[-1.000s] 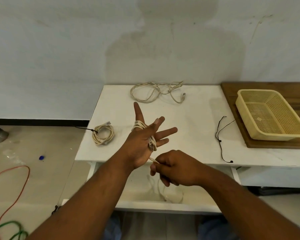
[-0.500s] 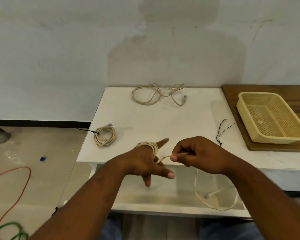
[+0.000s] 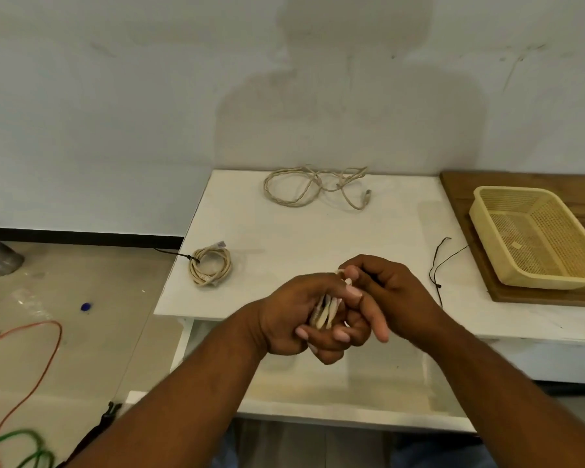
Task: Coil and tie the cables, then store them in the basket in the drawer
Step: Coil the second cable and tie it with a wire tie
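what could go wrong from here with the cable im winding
1. Only the left hand and a pinch of the right hand hold the coil. The black tie lies apart on the table, so loops may spring open on reaching for it.
2. The basket sits on the board, not in the open drawer; a coil dropped there would miss it.

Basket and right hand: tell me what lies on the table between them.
In the head view, a thin black cord lies on the white table between the right hand and the yellow basket. The rest of that stretch is bare tabletop.
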